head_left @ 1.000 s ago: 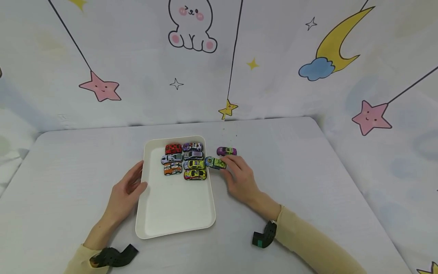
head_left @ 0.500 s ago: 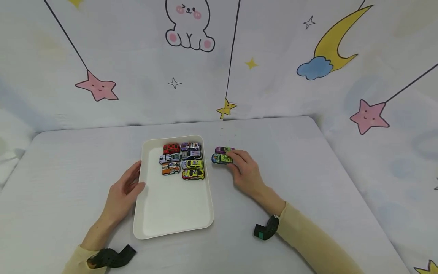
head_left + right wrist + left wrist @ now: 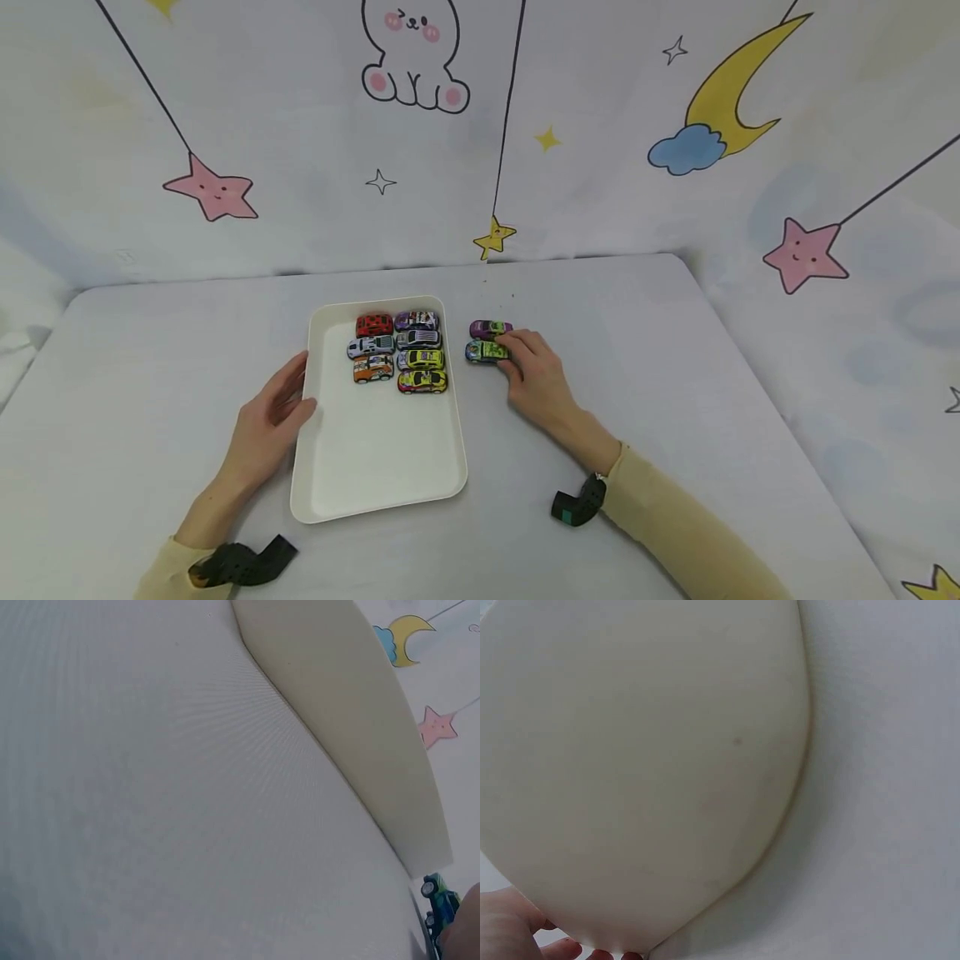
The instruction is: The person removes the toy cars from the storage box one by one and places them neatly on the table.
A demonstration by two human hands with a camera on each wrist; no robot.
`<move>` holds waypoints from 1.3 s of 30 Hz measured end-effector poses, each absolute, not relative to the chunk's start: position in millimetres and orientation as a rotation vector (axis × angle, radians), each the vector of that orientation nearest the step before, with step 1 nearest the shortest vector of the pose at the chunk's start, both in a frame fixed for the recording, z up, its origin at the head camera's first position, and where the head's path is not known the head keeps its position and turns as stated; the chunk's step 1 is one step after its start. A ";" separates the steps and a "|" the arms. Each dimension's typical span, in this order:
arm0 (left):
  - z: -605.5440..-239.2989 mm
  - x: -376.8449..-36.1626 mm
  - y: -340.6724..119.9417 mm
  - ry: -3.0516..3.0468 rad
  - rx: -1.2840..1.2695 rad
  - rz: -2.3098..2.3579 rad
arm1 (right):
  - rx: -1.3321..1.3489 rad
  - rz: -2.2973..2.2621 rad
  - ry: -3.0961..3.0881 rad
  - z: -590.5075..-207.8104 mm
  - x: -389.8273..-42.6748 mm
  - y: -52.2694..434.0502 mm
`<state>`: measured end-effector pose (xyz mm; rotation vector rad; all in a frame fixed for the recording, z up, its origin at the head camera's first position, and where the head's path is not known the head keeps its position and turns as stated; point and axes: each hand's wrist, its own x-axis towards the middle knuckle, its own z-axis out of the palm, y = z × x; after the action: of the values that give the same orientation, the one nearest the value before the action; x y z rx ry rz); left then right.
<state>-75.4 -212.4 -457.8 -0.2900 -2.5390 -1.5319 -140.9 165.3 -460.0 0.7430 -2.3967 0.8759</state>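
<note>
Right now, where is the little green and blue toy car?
In the head view the green and blue toy car sits on the table just right of the white tray, beside the purple toy car, with the right hand on it.

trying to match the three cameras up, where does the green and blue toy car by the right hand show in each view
Head: the green and blue toy car sits on the table just right of the white tray, at the right hand fingertips, below a purple car.
Left wrist: not in it; only the tray's underside and table show.
Right wrist: bottom right corner, partly cut off, beside the hand.
Shared landmark: the white tray, seen in all three views.
</note>
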 end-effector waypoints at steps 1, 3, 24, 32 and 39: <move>-457.7 -75.4 -212.5 -2.541 -0.291 -1.529 | 0.738 0.875 -2.404 -460.2 -140.9 165.3; -457.4 -75.4 -212.6 -2.542 -0.294 -1.531 | 0.731 0.873 -2.413 -460.6 -141.1 165.3; -458.0 -75.2 -212.2 -2.539 -0.299 -1.542 | 0.698 0.853 -2.467 -461.1 -142.1 165.5; -458.5 -75.3 -212.3 -2.510 -0.322 -1.575 | 0.681 0.843 -2.473 -464.4 -142.7 166.6; -458.0 -75.6 -212.0 -2.504 -0.327 -1.570 | 0.665 0.855 -2.486 -462.6 -142.6 167.0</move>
<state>-75.6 -212.0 -458.0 -0.3266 -2.5042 -1.5699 -142.6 167.0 -462.6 0.6650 -2.4860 0.8551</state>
